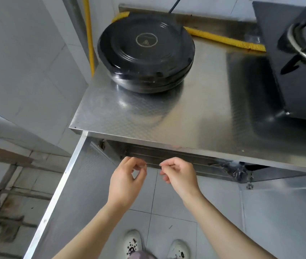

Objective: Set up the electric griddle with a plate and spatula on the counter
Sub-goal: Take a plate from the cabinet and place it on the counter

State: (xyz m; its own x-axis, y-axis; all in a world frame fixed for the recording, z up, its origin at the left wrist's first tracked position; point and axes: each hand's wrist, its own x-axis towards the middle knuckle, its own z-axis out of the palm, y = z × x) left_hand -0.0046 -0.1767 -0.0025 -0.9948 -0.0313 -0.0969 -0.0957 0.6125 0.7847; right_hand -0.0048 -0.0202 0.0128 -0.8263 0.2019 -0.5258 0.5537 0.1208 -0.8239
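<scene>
From the head camera, the electric griddle (146, 53) sits closed at the back left of the steel counter (195, 116), with a yellow hose (223, 40) behind it and a gas stove (297, 58) to its right. Both hands hang below the counter's front edge, well apart from the griddle, before the open cabinet (167, 156). The left hand (128, 181) and right hand (181, 177) are close together, fingers loosely curled, holding nothing visible.

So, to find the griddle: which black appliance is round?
The electric griddle, back left on the counter; the gas stove, right, is flat.
</scene>
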